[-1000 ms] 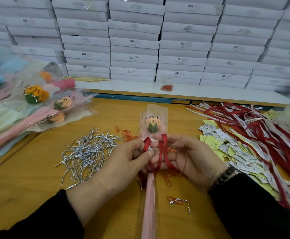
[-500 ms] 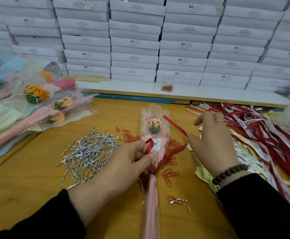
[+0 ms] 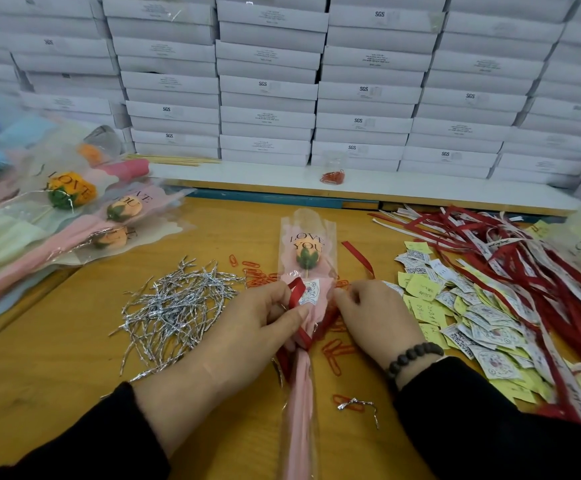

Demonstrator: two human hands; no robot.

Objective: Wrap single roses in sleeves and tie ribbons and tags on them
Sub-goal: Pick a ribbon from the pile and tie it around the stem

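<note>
Sleeved rose [image 3: 305, 257] lies centre on wooden surface [image 3: 57, 375]. Left hand [image 3: 258, 327] pinches red ribbon [image 3: 296, 296] at the neck, beside a small tag [image 3: 310, 291]. Right hand [image 3: 372, 313] grips the sleeve's other side (fingers curled). Silver twist ties [image 3: 175, 306] left; tags [image 3: 455, 306] right.

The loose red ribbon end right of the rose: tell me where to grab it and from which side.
Pinch the ribbon tail near its free tip, coming from the right with the right hand. It lies flat on the table, clear of the sleeved rose, while the left hand holds the loop.
</note>
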